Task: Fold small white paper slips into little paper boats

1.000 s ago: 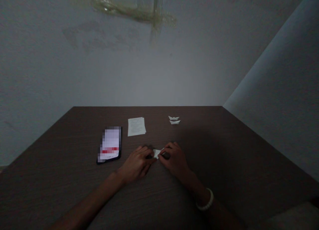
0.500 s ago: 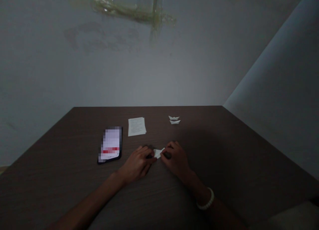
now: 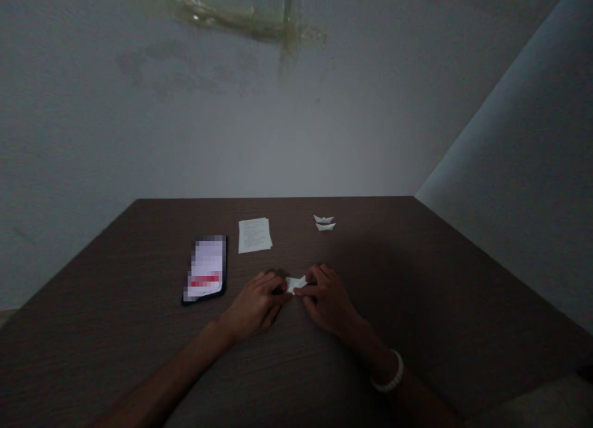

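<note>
A small folded piece of white printed paper (image 3: 294, 283) lies between my two hands, low over the dark table. My left hand (image 3: 259, 301) is closed on its left end, thumb toward me and fingers on the far side. The right end is pinched by my right hand (image 3: 328, 298), whose thumb and fingertips press along a slanted flap. Fingers cover both ends of the paper. Farther back stand two small folded paper boats (image 3: 325, 223), one just behind the other.
A stack of printed paper sheets (image 3: 254, 236) lies left of the boats. Nearer and farther left is a phone (image 3: 205, 270) with a lit, blurred screen. The brown table (image 3: 152, 230) meets a stained wall (image 3: 296, 144) at the back, with another wall (image 3: 523, 168) on the right.
My right fingers have shifted slightly along the paper, the thumb now lower on the flap. The right wrist with its white bracelet moved a little right. My left hand stays put.
</note>
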`<state>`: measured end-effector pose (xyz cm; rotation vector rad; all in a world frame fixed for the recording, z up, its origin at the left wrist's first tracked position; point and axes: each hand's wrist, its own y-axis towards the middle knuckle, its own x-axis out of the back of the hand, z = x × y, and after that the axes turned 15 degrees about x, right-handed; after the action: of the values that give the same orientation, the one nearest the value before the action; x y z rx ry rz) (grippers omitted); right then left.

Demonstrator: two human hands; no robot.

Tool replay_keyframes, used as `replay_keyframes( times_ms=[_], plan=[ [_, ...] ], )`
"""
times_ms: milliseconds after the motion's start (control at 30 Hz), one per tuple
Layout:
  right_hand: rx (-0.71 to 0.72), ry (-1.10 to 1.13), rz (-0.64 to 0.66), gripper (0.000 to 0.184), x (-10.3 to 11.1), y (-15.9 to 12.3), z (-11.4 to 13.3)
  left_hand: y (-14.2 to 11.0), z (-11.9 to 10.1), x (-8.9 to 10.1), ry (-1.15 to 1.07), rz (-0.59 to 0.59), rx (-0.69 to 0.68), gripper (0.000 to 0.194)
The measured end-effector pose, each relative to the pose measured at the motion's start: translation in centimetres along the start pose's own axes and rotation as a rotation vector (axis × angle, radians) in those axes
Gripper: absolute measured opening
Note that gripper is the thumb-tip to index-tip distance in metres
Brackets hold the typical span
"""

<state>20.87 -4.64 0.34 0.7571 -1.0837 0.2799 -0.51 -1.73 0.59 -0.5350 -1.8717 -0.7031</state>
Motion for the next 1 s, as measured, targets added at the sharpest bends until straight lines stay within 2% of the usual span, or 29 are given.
replay_keyframes(
  times_ms=[567,733,900,1000],
  plan=[
    [-0.141,-0.239,-0.021,0.018,0.4,-0.3,-0.6,0.0,-0.1,0.2,-0.006,0.005,-0.007,0.031],
    [-0.150,-0.200,-0.053,0.016,0.2,-0.3,-1.0,-0.1,-0.1,0.1,-0.001,0.026,0.009,0.032],
    [-0.159,-0.151,-0.138,0.006,-0.3,0.0,-1.2,-0.1,-0.4,0.3,-0.013,0.048,0.016,0.033],
    [-0.124,-0.095,-0.155,0.008,-0.6,0.2,-0.9,-0.1,-0.5,0.3,-0.011,0.054,0.017,0.035]
  ],
)
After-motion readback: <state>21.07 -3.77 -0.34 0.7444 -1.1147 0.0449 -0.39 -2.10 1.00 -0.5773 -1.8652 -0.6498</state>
